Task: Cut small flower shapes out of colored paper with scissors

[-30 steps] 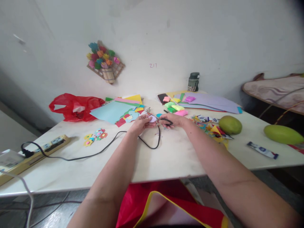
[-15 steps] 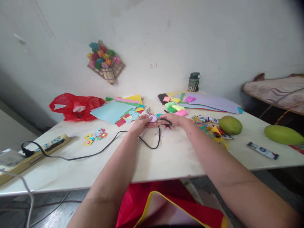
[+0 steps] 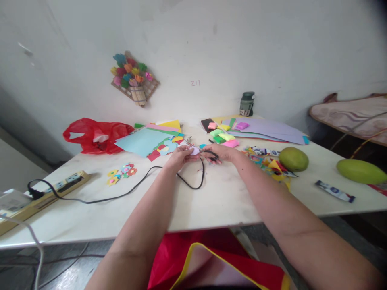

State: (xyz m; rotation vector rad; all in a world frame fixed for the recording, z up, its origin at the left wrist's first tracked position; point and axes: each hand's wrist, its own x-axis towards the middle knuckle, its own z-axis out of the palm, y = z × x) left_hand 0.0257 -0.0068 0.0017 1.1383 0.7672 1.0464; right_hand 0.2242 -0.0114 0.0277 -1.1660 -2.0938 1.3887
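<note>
My left hand (image 3: 180,157) pinches a small lilac paper piece (image 3: 194,151) above the middle of the table. Close on its right, my right hand (image 3: 220,153) is closed around the black handles of a pair of scissors (image 3: 213,155). The scissor blades point toward the paper, but they are too small to make out clearly. Beneath the hands a black cord (image 3: 193,188) loops over the white tabletop. Just left of my left hand lie coloured paper cut-outs (image 3: 163,149) on a light blue sheet (image 3: 133,143).
Small paper flowers (image 3: 121,174) and a power strip (image 3: 71,183) are on the left, with a red plastic bag (image 3: 111,141) behind. Clay packets (image 3: 225,137), paper scraps (image 3: 273,167), a green mango (image 3: 292,159) and a glue tube (image 3: 334,191) are on the right.
</note>
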